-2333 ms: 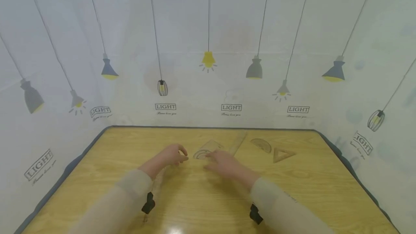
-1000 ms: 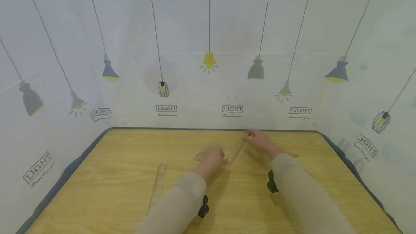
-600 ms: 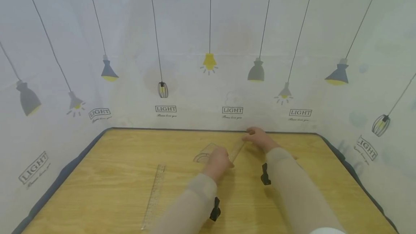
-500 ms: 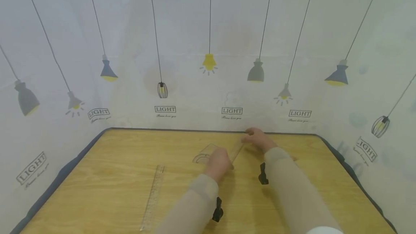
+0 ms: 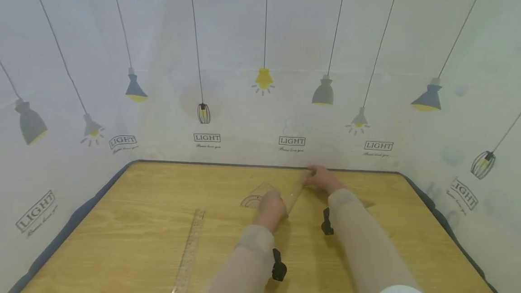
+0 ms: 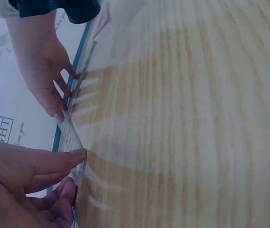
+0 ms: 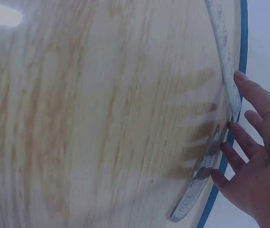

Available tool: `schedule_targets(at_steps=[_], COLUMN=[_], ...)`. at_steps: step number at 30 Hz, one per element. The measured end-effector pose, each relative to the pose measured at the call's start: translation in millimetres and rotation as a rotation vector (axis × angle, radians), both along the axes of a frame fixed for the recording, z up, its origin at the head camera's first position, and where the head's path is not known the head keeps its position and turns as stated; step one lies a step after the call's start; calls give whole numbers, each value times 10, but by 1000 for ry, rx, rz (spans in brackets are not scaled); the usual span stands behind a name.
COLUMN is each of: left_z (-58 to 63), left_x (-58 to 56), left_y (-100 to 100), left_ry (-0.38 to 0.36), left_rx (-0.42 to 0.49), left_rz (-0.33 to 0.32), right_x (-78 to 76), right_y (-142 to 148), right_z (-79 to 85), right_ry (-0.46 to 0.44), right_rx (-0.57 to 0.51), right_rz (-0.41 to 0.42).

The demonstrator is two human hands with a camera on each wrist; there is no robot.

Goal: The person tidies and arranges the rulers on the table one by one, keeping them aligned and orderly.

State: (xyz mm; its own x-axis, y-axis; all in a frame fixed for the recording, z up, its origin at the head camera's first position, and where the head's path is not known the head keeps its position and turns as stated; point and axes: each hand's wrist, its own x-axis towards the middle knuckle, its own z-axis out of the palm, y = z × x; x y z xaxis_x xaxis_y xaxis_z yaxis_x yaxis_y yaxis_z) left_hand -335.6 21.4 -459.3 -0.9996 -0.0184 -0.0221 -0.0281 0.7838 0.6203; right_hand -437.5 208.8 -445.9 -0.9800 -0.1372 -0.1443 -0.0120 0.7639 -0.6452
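A clear ruler (image 5: 296, 193) slants across the back of the table, one end in each hand. My left hand (image 5: 272, 207) pinches its near end between thumb and fingers; in the left wrist view the ruler (image 6: 70, 135) is seen nearly edge-on. At the far end is my right hand (image 5: 323, 179), its thumb and forefinger on either side of the ruler (image 7: 225, 61). Under the other right fingers lies a clear protractor (image 7: 196, 185), hidden by that hand in the head view. Left of my left hand, a clear plate with a protractor arc (image 5: 252, 200) is partly covered.
Another clear ruler (image 5: 189, 250) lies lengthwise on the left of the wooden table (image 5: 134, 220). A triangular set square (image 5: 368, 203) pokes out beside the right sleeve. Light curtains printed with lamps (image 5: 244, 116) stand around the table's dark-edged rim.
My left hand has come right from the left ruler, and my right hand has gone from the arc plate to the slanted ruler's far end. Lately the held ruler has shifted slightly towards me.
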Motion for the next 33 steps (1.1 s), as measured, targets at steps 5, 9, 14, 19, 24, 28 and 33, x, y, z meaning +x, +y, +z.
schedule_targets(at_steps=[5,9,14,19,24,28,33], left_z=[54,54,-5,0,4,-40,-41], left_x=[21,6,-21,6,44,45,45], left_y=[-1,18,22,17,30,39,19], left_ry=[-17,-55,-75,-44,-9,-34,-98], left_rx=[27,50,67,48,132,241,364], left_rz=[14,28,33,11,16,32,-9], right_x=[-45,-110,-171,-158,-145,-140,-121], right_y=[-33,-25,-9,-6,0,-9,-24], right_z=[-39,-84,-111,-88,-85,-59,37], right_ry=[-8,-6,5,7,11,7,-13], right_rx=[45,79,69,15,-69,-127,-204], right_rz=[-24,-37,-36,-52,-53,-47,-61])
